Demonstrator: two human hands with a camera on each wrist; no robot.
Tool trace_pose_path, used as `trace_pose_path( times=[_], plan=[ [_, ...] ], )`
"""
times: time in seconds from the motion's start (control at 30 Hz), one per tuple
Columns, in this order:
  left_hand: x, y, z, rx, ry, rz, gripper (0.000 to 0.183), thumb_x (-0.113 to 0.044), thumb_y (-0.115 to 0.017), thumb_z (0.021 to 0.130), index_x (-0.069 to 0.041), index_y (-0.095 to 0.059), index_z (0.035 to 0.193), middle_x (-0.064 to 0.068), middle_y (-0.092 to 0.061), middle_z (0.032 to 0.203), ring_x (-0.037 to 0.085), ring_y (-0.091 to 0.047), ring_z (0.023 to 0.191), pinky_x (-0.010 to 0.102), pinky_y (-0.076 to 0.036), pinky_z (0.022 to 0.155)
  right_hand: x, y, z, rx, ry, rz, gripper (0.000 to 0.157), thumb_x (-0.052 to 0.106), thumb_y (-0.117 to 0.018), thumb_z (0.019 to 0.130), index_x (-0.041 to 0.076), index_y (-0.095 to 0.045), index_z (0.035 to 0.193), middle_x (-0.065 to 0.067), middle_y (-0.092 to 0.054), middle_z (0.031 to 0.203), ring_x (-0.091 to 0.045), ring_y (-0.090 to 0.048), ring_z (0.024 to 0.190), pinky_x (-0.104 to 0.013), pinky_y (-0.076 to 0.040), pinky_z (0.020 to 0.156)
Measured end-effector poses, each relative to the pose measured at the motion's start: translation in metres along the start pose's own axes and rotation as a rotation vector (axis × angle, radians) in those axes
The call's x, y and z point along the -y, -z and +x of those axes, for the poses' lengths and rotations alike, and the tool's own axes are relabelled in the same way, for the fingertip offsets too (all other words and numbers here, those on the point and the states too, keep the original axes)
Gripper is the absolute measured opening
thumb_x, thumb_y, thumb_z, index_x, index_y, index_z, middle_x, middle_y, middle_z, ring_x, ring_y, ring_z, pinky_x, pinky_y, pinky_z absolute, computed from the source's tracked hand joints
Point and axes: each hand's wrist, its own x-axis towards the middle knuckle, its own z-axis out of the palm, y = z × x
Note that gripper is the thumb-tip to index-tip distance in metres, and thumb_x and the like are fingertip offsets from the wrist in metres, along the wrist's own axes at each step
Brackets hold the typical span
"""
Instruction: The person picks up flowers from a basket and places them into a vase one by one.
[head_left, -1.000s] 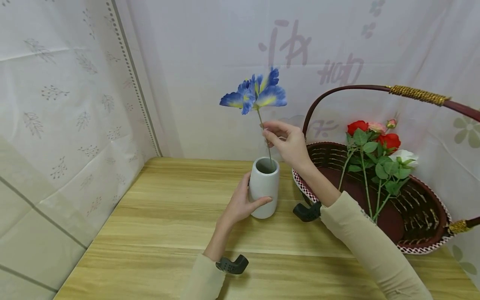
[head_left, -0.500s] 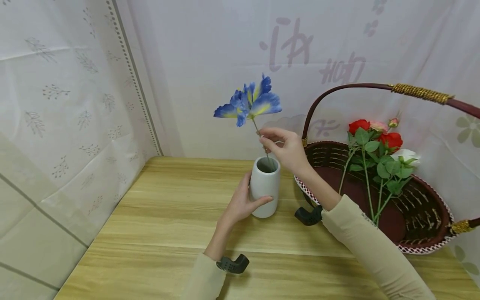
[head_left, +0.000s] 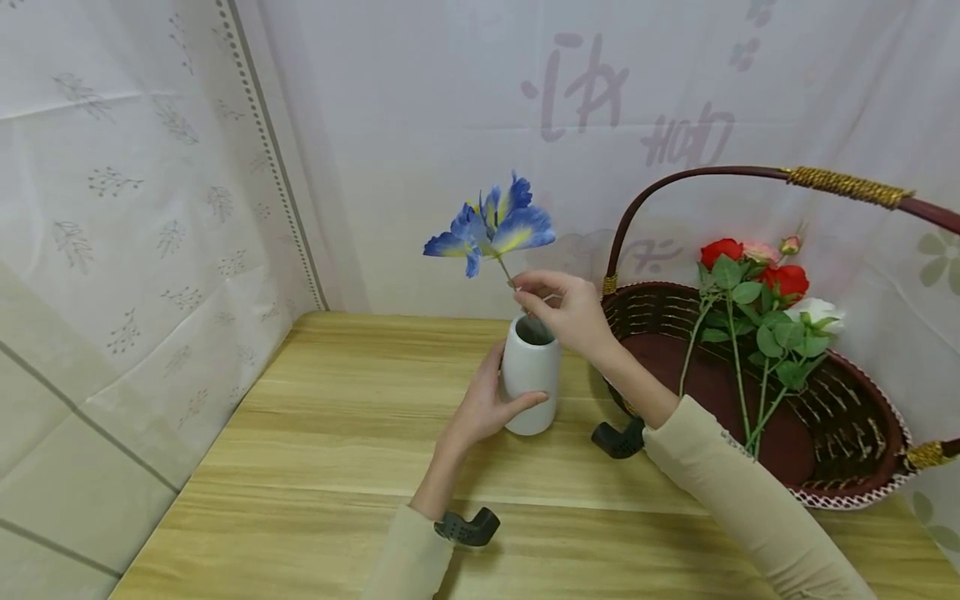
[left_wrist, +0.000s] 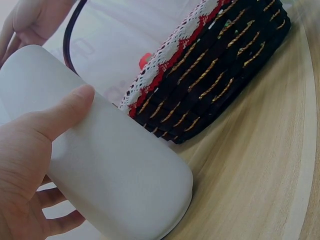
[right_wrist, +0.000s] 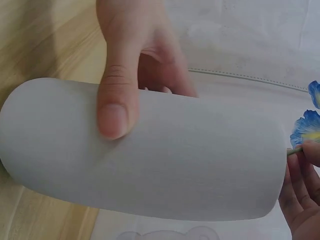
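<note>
A white vase (head_left: 531,375) stands on the wooden table, and my left hand (head_left: 483,400) grips its side, thumb across the front and fingers behind. In the left wrist view the vase (left_wrist: 115,150) fills much of the picture, with the thumb lying along it. My right hand (head_left: 566,308) pinches the thin stem of a blue and yellow iris (head_left: 495,225) just above the vase's mouth. The stem's lower part goes down into the vase, and the bloom leans left. In the right wrist view the right hand's fingers (right_wrist: 302,190) hold the stem right at the rim.
To the right stands a dark woven basket (head_left: 847,417) with lace trim and a tall arched handle (head_left: 697,173). Red, pink and white roses (head_left: 783,283) with green stems lie in it. White printed cloth (head_left: 405,167) hangs behind the table (head_left: 337,467).
My right hand has come down toward the vase's mouth with the iris, the bloom sinking and shifting a little left. The left hand keeps its grip on the vase in place.
</note>
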Motion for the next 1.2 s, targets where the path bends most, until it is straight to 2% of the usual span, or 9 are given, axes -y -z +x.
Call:
trace_pose_path(
  times=[0.2,0.47,0.83,1.07,1.2],
  plan=[
    [0.000,0.000,0.000,0.012,0.016,0.017,0.092,-0.037,-0.083,0.085,-0.019,-0.027,0.156,0.003,-0.047,0.142,0.018,-0.053,0.122,0.044,-0.049,0.098,-0.003,-0.003,-0.003,0.020,0.046,-0.060,0.019,0.009,-0.070,0.096,0.003,-0.074,0.114,-0.010,-0.074,0.097,-0.019,-0.069,0.073,-0.033,-0.059,0.069],
    [-0.002,0.000,-0.001,0.018,0.023,0.033,0.093,-0.037,-0.082,0.087,-0.016,-0.025,0.157,0.006,-0.046,0.144,0.020,-0.052,0.122,0.045,-0.048,0.098,-0.005,-0.004,-0.007,0.058,0.054,-0.082,0.019,0.008,-0.070,0.096,0.002,-0.074,0.114,-0.011,-0.074,0.100,-0.018,-0.070,0.071,-0.032,-0.059,0.068],
    [-0.001,0.001,-0.001,0.015,0.014,0.033,0.092,-0.039,-0.081,0.087,-0.016,-0.026,0.157,0.007,-0.048,0.142,0.021,-0.054,0.120,0.046,-0.050,0.095,-0.011,-0.004,-0.011,0.094,0.089,-0.160,0.015,0.008,-0.073,0.094,0.002,-0.076,0.107,-0.010,-0.075,0.102,-0.016,-0.071,0.077,-0.033,-0.060,0.069],
    [-0.001,0.001,-0.001,0.013,0.012,0.027,0.092,-0.036,-0.082,0.086,-0.016,-0.027,0.157,0.006,-0.048,0.141,0.021,-0.054,0.119,0.044,-0.050,0.094,-0.010,-0.004,-0.012,0.111,0.038,-0.156,0.012,0.008,-0.074,0.093,0.002,-0.074,0.104,-0.009,-0.074,0.096,-0.017,-0.072,0.080,-0.034,-0.059,0.072],
    [-0.001,0.000,-0.002,0.012,0.013,0.026,0.091,-0.037,-0.082,0.087,-0.016,-0.027,0.157,0.006,-0.048,0.141,0.021,-0.054,0.119,0.045,-0.050,0.094,-0.011,-0.004,-0.012,0.125,0.036,-0.162,0.010,0.008,-0.074,0.093,0.003,-0.076,0.102,-0.008,-0.074,0.095,-0.017,-0.071,0.079,-0.034,-0.059,0.072]
  ],
)
